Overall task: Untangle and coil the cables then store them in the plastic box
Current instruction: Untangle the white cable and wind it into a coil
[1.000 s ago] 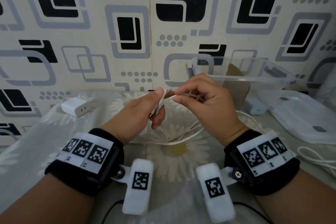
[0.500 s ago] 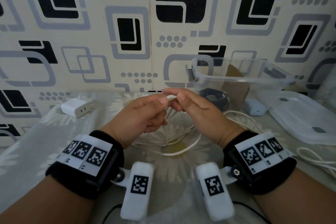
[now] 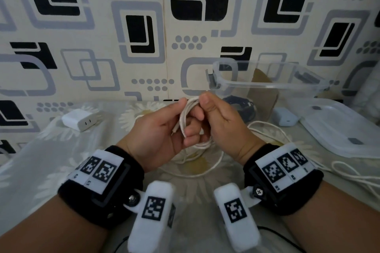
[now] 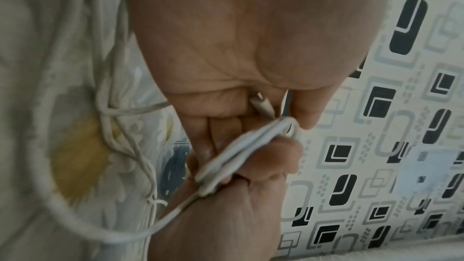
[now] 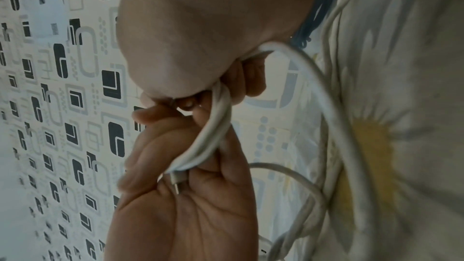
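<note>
A white cable [image 3: 186,118] is gathered into a few small loops between my hands, above the flowered cloth. My left hand [image 3: 181,113] pinches the loops under its thumb, with the plug end [image 4: 262,104] lying against its palm. My right hand [image 3: 202,109] grips the same bundle [image 5: 213,132] from the other side, thumb on top and fingers curled through the loops. The loose rest of the cable [image 3: 207,170] trails down onto the cloth. The clear plastic box [image 3: 267,86] stands open behind my right hand, with a dark coiled cable [image 3: 240,107] inside.
The box's clear lid [image 3: 339,129] lies at the right. A white charger [image 3: 80,122] sits at the back left and a pale blue adapter [image 3: 284,119] beside the box. Another white cable [image 3: 353,172] lies at the right edge. A patterned wall stands close behind.
Both hands pinched the cable near one point before. Now more loops hang in my left hand, and my right hand's fingers have come round through them.
</note>
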{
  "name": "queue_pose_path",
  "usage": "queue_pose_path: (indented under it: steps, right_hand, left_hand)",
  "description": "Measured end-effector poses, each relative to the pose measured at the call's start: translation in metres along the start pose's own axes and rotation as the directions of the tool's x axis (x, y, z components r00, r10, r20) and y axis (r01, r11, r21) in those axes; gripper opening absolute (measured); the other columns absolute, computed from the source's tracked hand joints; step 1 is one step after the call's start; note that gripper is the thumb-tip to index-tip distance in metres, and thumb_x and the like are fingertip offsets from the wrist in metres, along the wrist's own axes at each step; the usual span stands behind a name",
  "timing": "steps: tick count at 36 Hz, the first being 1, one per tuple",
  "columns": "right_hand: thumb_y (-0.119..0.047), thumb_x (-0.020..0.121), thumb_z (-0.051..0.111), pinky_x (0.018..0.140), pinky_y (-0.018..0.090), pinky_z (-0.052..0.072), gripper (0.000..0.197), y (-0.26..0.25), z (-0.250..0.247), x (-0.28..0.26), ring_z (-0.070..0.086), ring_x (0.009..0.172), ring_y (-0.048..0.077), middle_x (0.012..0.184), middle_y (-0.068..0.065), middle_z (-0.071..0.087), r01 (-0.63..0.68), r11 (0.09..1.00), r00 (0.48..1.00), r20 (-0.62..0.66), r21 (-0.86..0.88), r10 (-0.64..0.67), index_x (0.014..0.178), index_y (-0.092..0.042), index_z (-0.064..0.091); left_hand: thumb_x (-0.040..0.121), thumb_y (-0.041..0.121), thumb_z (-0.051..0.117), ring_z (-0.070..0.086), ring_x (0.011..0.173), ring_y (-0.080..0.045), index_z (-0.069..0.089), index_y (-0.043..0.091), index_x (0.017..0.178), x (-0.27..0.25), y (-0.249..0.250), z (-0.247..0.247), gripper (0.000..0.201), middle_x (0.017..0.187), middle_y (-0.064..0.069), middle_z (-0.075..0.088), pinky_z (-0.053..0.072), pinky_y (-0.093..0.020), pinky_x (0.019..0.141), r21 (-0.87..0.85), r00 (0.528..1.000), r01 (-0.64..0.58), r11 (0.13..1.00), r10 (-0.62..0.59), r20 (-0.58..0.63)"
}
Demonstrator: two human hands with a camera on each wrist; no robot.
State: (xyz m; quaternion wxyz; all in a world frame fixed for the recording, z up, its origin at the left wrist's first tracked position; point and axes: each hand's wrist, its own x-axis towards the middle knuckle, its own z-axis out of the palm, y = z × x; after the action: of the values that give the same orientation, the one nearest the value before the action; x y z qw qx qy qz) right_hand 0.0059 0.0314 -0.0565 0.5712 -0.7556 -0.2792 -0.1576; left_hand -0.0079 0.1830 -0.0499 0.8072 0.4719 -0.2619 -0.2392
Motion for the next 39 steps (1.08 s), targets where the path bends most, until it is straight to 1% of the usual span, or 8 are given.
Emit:
queue_pose_path:
  steps: [9,14,17,22,27,33,36,39]
  right_hand:
    - [-0.038,0.096,0.036,0.074,0.043,0.049,0.031,-0.008,0.001,-0.001,0.053,0.069,0.01,0.068,-0.009,0.054,-0.013,0.999,1.0,0.028,-0.046,0.014,0.072,-0.027,0.052]
    - [-0.04,0.097,0.035,0.057,0.036,0.045,0.031,-0.008,0.0,0.0,0.048,0.059,0.015,0.064,0.002,0.048,-0.034,0.999,0.999,0.042,0.019,0.033,0.072,-0.028,0.05]
    - [-0.039,0.1,0.035,0.06,0.028,0.045,0.034,-0.009,-0.001,-0.002,0.05,0.061,0.014,0.067,0.005,0.051,-0.058,0.996,0.997,0.061,0.071,0.053,0.082,-0.016,0.053]
    - [-0.05,0.084,0.049,0.044,0.025,0.034,0.041,-0.005,-0.001,-0.002,0.038,0.046,0.015,0.076,0.0,0.06,-0.302,0.913,0.952,0.143,0.275,0.272,0.104,-0.014,0.05]
    - [-0.027,0.081,0.071,0.066,0.036,0.054,0.04,0.002,-0.006,-0.004,0.058,0.055,0.019,0.081,0.011,0.066,-0.506,0.731,0.857,0.359,0.458,0.369,0.113,-0.013,0.052]
    - [-0.007,0.087,0.051,0.09,0.032,0.05,0.004,0.0,-0.004,-0.01,0.065,0.095,0.028,0.082,0.011,0.069,-0.59,0.657,0.76,0.599,0.47,0.253,0.088,-0.009,0.055]
    - [-0.007,0.096,0.046,0.078,0.036,0.055,0.005,0.0,-0.006,-0.005,0.069,0.076,0.027,0.061,0.005,0.06,-0.584,0.633,0.801,0.487,0.509,0.348,0.097,-0.011,0.049]
    - [-0.008,0.099,0.043,0.064,0.038,0.055,0.013,0.004,-0.01,0.002,0.049,0.049,0.015,0.059,0.0,0.044,-0.497,0.667,0.862,0.228,0.555,0.453,0.11,-0.014,0.047]
  left_hand:
    - [0.091,0.032,0.034,0.047,0.046,-0.012,0.067,0.006,0.081,-0.002,0.002,0.0,0.043,0.064,-0.004,0.054,0.053,-0.034,0.08,-0.157,0.995,0.073,0.985,-0.061,0.078]
    - [0.094,0.039,0.039,0.036,0.038,-0.002,0.065,0.013,0.078,0.001,0.0,0.001,0.039,0.052,0.009,0.038,0.049,-0.024,0.065,-0.137,0.998,0.052,0.989,-0.048,0.034]
    - [0.094,0.038,0.04,0.033,0.039,-0.002,0.06,0.016,0.076,0.002,0.001,-0.001,0.035,0.052,0.011,0.033,0.045,-0.022,0.061,-0.13,0.999,0.032,0.991,-0.029,0.026]
    - [0.098,0.036,0.035,0.029,0.038,-0.001,0.054,0.019,0.072,0.002,0.01,-0.008,0.036,0.051,0.012,0.03,0.044,-0.021,0.058,-0.2,0.995,-0.086,0.976,0.075,-0.061]
    - [0.099,0.037,0.033,0.025,0.037,-0.006,0.05,0.021,0.067,0.0,0.023,-0.021,0.04,0.048,0.011,0.032,0.044,-0.017,0.057,-0.26,0.954,-0.239,0.936,0.176,-0.242]
    - [0.1,0.038,0.033,0.03,0.035,-0.007,0.048,0.022,0.065,-0.003,0.03,-0.036,0.041,0.048,0.01,0.032,0.047,-0.017,0.058,-0.296,0.913,-0.316,0.901,0.204,-0.354]
    - [0.099,0.039,0.034,0.03,0.036,-0.007,0.05,0.022,0.063,-0.004,0.031,-0.039,0.043,0.048,0.01,0.032,0.048,-0.018,0.057,-0.295,0.895,-0.345,0.891,0.218,-0.39]
    - [0.098,0.039,0.035,0.029,0.037,-0.007,0.05,0.022,0.063,-0.004,0.033,-0.04,0.042,0.048,0.01,0.032,0.048,-0.018,0.058,-0.302,0.887,-0.352,0.886,0.212,-0.411]
